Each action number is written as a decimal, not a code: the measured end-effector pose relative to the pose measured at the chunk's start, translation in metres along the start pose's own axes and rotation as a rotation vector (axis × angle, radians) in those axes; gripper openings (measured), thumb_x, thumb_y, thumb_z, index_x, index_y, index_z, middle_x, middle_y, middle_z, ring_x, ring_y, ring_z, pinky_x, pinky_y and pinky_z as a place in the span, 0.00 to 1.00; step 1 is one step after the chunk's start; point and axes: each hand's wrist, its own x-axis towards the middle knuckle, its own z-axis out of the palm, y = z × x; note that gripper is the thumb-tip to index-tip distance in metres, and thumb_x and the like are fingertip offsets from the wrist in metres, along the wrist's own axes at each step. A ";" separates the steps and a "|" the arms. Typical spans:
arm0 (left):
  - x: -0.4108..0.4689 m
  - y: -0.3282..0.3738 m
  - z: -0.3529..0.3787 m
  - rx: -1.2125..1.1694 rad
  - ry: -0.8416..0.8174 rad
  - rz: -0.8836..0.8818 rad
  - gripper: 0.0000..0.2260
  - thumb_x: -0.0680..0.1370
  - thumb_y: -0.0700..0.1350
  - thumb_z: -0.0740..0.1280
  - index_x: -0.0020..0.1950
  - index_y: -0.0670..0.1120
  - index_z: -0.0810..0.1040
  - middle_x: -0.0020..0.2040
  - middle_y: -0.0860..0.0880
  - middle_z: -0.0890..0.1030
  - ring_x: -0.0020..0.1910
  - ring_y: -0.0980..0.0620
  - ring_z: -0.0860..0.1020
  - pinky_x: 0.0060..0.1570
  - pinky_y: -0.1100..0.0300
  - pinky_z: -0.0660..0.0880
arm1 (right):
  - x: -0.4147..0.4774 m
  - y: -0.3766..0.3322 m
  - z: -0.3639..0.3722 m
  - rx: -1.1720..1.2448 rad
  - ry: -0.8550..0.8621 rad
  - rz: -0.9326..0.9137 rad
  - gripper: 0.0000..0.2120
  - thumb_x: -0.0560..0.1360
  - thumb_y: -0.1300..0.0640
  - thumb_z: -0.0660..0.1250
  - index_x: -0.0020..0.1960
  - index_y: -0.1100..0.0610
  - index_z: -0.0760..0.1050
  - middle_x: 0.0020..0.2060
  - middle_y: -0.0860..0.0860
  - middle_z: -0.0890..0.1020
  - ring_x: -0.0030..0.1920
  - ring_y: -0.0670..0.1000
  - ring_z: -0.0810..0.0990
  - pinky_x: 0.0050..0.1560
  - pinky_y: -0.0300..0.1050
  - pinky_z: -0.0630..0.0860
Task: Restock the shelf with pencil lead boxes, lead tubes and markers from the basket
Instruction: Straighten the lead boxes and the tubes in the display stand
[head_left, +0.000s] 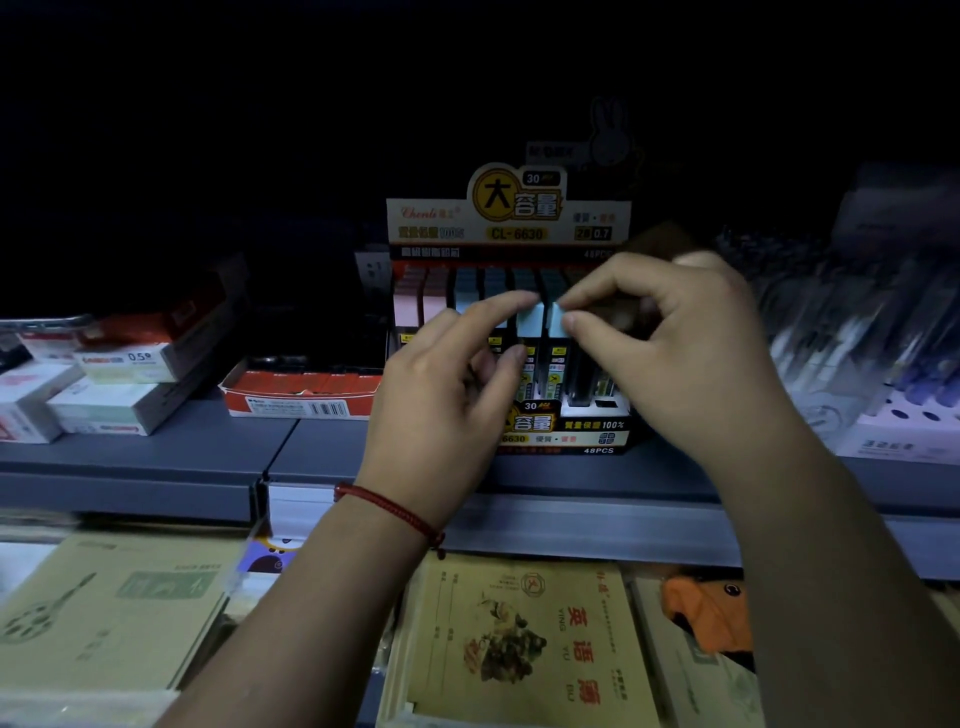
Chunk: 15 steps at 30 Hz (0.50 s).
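On the dim shelf stands a lead tube display box (587, 427) with a yellow-and-white header card, holding upright rows of lead tubes with pink caps (410, 307) and blue caps. My left hand (441, 395) has its index fingertip on top of one blue-capped lead tube (531, 323) and its thumb against that tube's front. Just to the right, my right hand (675, 358) pinches the cap of the neighbouring blue-capped tube (556, 323) between thumb and index finger. The basket is out of view.
Left of the display box lie a low red-and-white carton (301, 402) and stacked small white lead boxes (130, 364) on the grey shelf (156, 457). Clear packs of pens (857, 332) stand at the right. Notebooks (519, 639) fill the lower level.
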 end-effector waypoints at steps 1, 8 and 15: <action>0.000 0.000 0.000 0.001 -0.001 -0.002 0.16 0.79 0.42 0.70 0.67 0.53 0.79 0.37 0.53 0.73 0.38 0.55 0.73 0.40 0.69 0.68 | -0.002 0.001 0.002 0.010 0.002 0.003 0.05 0.74 0.55 0.74 0.46 0.45 0.83 0.42 0.50 0.76 0.43 0.37 0.73 0.41 0.25 0.66; 0.000 0.001 -0.001 -0.014 -0.012 -0.007 0.17 0.79 0.42 0.70 0.67 0.53 0.79 0.37 0.53 0.74 0.38 0.54 0.74 0.39 0.66 0.71 | -0.004 0.007 -0.002 0.051 0.032 0.030 0.14 0.73 0.63 0.71 0.50 0.44 0.81 0.41 0.52 0.74 0.37 0.42 0.73 0.38 0.29 0.68; 0.001 0.010 0.000 0.016 -0.047 0.022 0.18 0.79 0.43 0.69 0.69 0.53 0.76 0.36 0.55 0.73 0.37 0.54 0.74 0.38 0.56 0.75 | -0.003 0.013 -0.013 -0.004 -0.021 0.077 0.06 0.74 0.56 0.74 0.49 0.47 0.83 0.41 0.53 0.76 0.36 0.45 0.73 0.38 0.34 0.69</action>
